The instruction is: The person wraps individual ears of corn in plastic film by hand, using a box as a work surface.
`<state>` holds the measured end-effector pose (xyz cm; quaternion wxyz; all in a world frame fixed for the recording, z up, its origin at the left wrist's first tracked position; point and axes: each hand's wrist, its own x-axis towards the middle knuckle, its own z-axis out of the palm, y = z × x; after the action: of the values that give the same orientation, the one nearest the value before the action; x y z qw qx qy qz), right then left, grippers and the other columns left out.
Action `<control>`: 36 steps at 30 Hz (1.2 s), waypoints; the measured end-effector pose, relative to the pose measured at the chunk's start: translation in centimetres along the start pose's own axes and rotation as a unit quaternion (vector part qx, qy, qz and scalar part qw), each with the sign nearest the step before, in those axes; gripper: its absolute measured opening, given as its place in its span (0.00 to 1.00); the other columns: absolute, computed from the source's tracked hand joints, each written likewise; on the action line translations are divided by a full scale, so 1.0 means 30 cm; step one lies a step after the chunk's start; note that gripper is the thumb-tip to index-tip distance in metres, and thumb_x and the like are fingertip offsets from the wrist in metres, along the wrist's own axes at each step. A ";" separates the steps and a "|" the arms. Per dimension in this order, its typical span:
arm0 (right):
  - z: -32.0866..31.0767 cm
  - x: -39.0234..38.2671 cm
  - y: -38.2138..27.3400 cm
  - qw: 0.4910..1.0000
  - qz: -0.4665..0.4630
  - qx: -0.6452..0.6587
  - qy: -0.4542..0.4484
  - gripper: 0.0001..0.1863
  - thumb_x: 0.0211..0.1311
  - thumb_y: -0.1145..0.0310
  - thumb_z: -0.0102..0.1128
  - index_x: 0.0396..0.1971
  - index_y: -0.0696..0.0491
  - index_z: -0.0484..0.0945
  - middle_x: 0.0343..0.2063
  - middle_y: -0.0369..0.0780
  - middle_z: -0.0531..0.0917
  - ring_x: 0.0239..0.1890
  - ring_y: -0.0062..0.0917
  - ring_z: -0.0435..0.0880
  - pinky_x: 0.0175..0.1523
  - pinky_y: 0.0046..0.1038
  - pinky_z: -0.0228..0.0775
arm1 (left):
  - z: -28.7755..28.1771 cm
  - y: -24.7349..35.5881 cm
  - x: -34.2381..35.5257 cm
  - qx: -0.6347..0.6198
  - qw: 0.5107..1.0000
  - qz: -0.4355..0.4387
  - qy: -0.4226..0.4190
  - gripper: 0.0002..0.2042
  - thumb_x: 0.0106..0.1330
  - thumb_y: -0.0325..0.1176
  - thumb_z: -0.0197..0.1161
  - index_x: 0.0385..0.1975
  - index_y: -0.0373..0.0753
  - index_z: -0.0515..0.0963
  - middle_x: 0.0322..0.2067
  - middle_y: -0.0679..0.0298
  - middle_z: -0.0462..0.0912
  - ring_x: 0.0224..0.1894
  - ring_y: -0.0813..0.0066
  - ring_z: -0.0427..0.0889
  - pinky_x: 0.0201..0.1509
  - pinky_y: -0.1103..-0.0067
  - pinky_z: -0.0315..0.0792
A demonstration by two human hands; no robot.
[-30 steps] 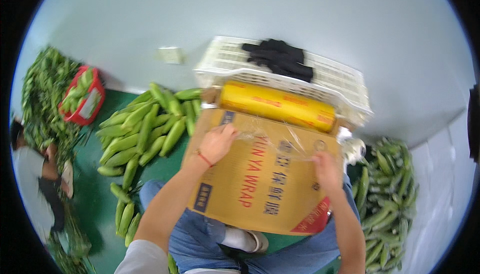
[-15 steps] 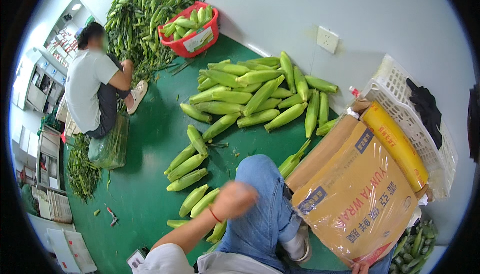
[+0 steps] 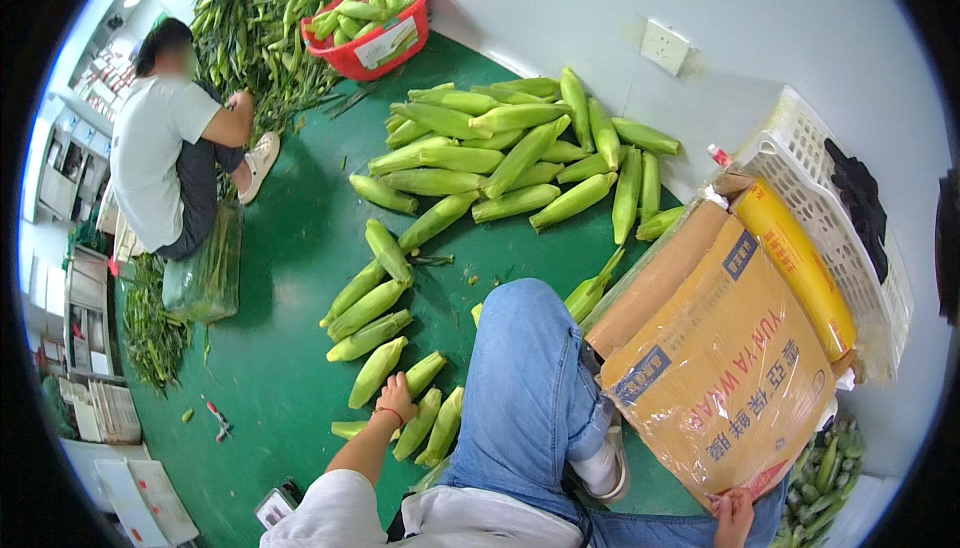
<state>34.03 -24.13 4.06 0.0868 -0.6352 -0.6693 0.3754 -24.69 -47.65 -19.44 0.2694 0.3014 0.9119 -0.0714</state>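
Note:
My left hand (image 3: 395,401) reaches down into a loose group of husk-covered ears of corn on the green floor. Its fingers close around the end of one ear of corn (image 3: 425,372), whose lower end they hide. Close by lie another ear (image 3: 379,372) and two more toward my knee, all in pale green husks. At the lower right, my right hand (image 3: 735,514) pinches the near corner of a brown cardboard box (image 3: 715,378) with clear film over it. The box rests beside my bent right leg.
A large heap of corn ears (image 3: 520,153) lies ahead by the wall. A red basket (image 3: 415,33) of corn and a leafy pile (image 3: 260,28) stand beyond. Another person (image 3: 165,148) sits at left. A white crate (image 3: 790,148) with a black glove and a yellow roll (image 3: 800,268) are at right.
My left hand has come down from beside my knee onto the corn at left. My right hand stays at the box corner and shows more. The whole view has shifted slightly.

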 end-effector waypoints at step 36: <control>0.092 -0.043 0.010 0.975 0.012 0.153 0.158 0.03 0.62 0.77 0.53 0.30 0.59 0.71 0.19 0.39 0.78 0.24 0.21 0.77 0.31 0.24 0.69 | -0.955 0.852 -0.367 -0.290 0.740 0.502 -0.341 0.33 0.49 0.24 0.71 0.58 0.35 0.69 0.56 0.59 0.74 0.58 0.69 0.72 0.62 0.73 0.66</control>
<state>32.85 -26.43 2.40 0.2831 -0.6736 -0.5743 0.3693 -15.08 -24.24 11.48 0.6336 0.5788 0.4519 0.2439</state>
